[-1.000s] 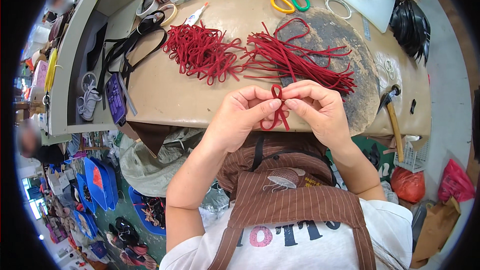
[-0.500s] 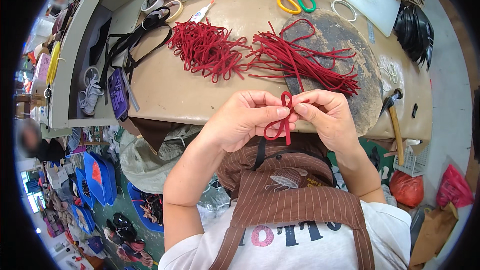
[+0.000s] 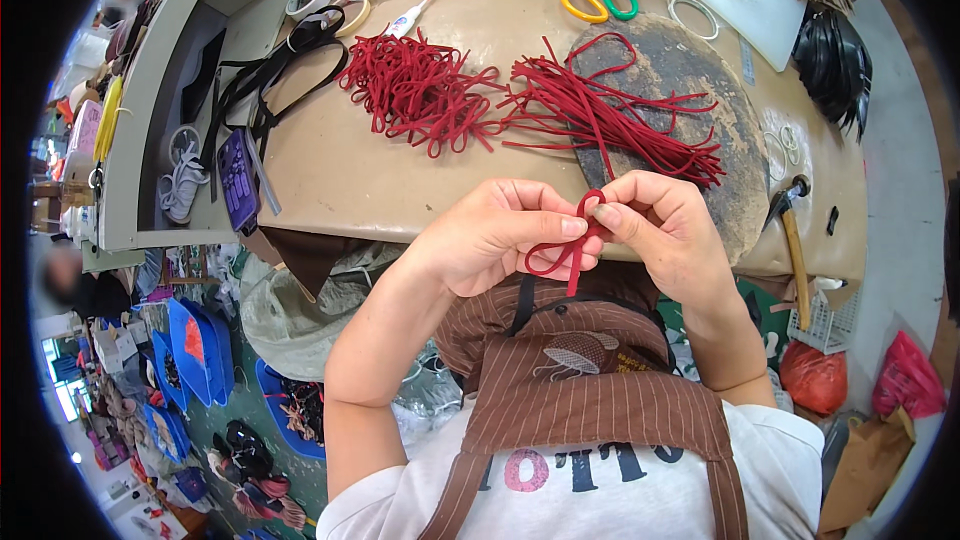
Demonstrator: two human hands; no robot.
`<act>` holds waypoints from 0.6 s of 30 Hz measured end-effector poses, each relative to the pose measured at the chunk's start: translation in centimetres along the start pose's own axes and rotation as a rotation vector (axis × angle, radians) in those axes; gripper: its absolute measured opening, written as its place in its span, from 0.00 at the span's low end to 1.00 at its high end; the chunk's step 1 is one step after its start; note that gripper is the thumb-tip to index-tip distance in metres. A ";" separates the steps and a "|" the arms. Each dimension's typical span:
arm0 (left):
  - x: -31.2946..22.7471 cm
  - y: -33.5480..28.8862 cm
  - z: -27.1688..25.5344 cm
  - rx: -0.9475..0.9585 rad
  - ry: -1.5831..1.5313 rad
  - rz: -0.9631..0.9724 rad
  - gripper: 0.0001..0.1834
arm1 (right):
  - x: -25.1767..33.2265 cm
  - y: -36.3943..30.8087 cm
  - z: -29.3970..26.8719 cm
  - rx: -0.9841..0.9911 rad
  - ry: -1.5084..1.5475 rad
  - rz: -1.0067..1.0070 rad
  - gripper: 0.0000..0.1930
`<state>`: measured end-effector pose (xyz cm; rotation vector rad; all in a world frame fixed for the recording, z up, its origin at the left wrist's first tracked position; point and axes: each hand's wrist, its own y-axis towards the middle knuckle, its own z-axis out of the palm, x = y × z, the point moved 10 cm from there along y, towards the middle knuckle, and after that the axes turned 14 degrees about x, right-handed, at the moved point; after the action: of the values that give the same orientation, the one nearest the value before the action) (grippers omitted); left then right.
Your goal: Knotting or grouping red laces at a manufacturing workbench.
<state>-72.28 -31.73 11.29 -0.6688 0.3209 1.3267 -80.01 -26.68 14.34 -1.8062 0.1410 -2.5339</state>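
A bow-shaped piece of dark red cord [image 3: 577, 258] sits just right of the frame's centre, over the table's near edge, one loop rising at its top and another loop and a loose tail hanging below. The left hand [image 3: 500, 240] is partly closed, thumb and forefinger pinching the middle of the cord, its other fingers bent behind it. The right hand [image 3: 660, 235] is also partly closed, thumb and index fingertips together at the upper loop, the remaining fingers curled toward the palm. Beyond the hands, a bundle of loose red cords [image 3: 620, 120] lies partly over a round dark board [image 3: 730, 140] at upper right, and a pile of looped red cords [image 3: 415, 90] lies at upper centre-left. Scissors [image 3: 605, 10] rest near the top; a hammer [image 3: 792, 240] lies at right.
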 end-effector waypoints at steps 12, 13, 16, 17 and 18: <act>0.7 0.0 0.3 0.006 0.014 -0.072 0.04 | -1.4 -0.4 -0.3 0.058 0.199 0.113 0.08; 0.7 0.0 0.3 0.006 0.014 -0.075 0.04 | -1.5 -0.4 -0.4 0.049 0.212 0.112 0.08; 0.6 0.1 0.3 0.023 0.035 -0.087 0.04 | -1.8 -0.4 -0.6 0.045 0.241 0.116 0.08; 0.6 0.1 0.2 0.013 0.041 -0.087 0.04 | -2.0 -0.4 -0.6 0.052 0.255 0.121 0.08; 0.6 0.2 -0.1 0.004 0.046 -0.087 0.04 | -2.0 -0.3 -0.7 0.050 0.256 0.120 0.08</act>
<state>-72.28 -31.26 10.84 -0.7034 0.3285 1.2289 -80.02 -26.16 12.21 -1.4047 0.1831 -2.6456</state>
